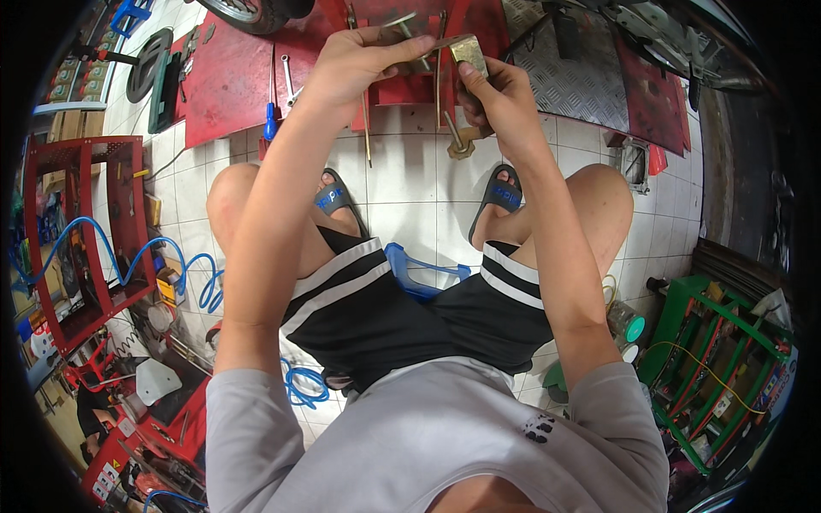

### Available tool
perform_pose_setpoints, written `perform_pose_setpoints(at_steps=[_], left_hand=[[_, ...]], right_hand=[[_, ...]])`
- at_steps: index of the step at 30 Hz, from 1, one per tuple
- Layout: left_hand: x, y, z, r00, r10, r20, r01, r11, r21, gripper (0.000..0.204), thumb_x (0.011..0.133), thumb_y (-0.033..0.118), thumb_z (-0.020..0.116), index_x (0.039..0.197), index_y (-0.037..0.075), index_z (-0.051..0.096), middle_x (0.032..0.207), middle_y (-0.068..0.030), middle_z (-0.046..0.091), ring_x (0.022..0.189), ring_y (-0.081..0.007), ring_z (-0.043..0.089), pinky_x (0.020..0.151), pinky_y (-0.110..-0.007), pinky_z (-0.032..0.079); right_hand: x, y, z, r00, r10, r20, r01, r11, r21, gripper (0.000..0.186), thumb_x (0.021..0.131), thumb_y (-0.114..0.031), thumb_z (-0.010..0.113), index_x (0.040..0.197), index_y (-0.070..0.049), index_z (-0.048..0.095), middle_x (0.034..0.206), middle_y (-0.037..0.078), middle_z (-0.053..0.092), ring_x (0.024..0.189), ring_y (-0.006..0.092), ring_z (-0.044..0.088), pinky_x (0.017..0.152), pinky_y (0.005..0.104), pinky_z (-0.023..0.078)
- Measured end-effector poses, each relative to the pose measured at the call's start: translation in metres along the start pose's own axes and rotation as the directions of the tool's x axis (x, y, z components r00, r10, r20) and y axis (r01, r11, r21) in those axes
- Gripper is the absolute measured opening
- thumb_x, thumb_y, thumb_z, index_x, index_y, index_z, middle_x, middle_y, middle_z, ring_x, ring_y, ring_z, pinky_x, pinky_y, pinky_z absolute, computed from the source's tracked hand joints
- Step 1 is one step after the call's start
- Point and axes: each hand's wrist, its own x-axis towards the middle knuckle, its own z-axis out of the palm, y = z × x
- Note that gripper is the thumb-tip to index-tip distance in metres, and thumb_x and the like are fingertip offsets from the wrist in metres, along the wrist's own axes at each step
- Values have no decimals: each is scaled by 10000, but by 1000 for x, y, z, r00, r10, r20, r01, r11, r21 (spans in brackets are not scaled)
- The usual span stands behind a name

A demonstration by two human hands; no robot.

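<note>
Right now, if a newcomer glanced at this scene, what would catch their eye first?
Probably the brass-coloured metal piece gripped in the right hand, at top centre, with the left hand close beside it. Next, perhaps, the red platform beyond the feet, with a blue-handled screwdriver at its near edge, left of centre. On the far left, a wavy blue hose crosses a red metal frame.

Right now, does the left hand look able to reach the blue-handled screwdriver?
Probably yes: the blue-handled screwdriver lies uncovered at the red platform's edge, left of the left hand, though that hand seems occupied.
</note>
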Motion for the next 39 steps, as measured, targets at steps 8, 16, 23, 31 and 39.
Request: perform_pose_setpoints(at_steps=[8,16,23,31,39], left_hand=[[-3,1,-1,999,41,-21,-43,996,-80,322,854,240,728,1108,60,641,1031,2,644,948,-100,569,833,-294,467],[-1,1,-2,998,15,-64,-20,997,-75,250,901,159,663,1130,63,631,1047,-4,651,1004,-123,575,869,-316,466],[2,-4,-5,996,49,70,-23,942,-335,252,880,160,686,1105,52,652,1022,-25,668,977,-113,585,847,-258,444],[5,-4,-7,990,51,128,-3,937,-348,248,863,135,704,1081,31,648,1019,-44,670,981,-137,605,880,-290,452],[4,-5,-5,999,37,18,-33,979,-202,318,902,148,651,1202,55,597,1094,-3,646,1003,-106,553,839,-260,399]], right_hand=[[-2,-3,4,1000,-3,-24,3,1000,-23,235,947,-251,609,805,-68,568,590,-26,465,486,48,365,431,225,259],[0,-1,2,999,-33,-20,32,999,-30,236,947,-241,607,792,-67,567,590,-23,464,488,50,372,430,224,265],[0,-2,2,999,-26,-29,25,999,-42,241,951,-244,601,791,-67,563,588,-22,463,487,49,370,427,224,259],[1,0,-2,1000,-4,-4,4,1000,5,228,928,-216,636,902,10,647,616,-9,553,493,51,463,447,229,350],[1,0,1,999,-22,-31,21,999,-38,232,941,-231,617,849,-18,620,601,-17,517,494,49,421,444,231,321]])
